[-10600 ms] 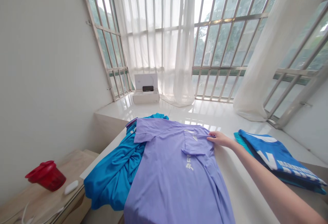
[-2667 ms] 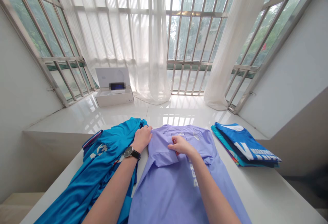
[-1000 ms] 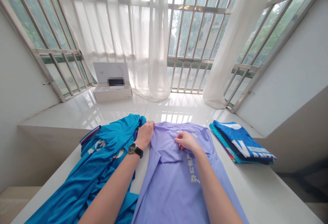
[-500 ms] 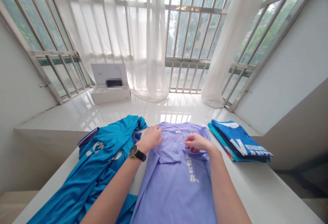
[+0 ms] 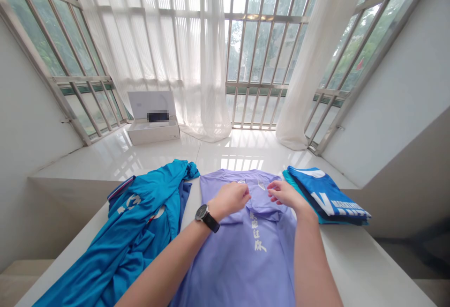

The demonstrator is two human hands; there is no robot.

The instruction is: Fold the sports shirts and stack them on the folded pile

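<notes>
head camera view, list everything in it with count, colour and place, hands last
window bars: many, metallic grey, across the back and both sides
sheer curtains: two, white, before the back windows
ledge: one, glossy white, below the windows
open box: one, white, ledge's left part
dark item: one, pixelated, at the box
table: one, white, in front of the ledge
lavender shirt: one, pale purple with white print, table's middle
loose clothes pile: one, teal and darker blue, left; garment count unclear
folded stack: one, blue and teal, right
watch: one, black strap, left wrist
left hand: one, bare, over the shirt's chest
right hand: one, bare, by the shirt's right shoulder
</notes>
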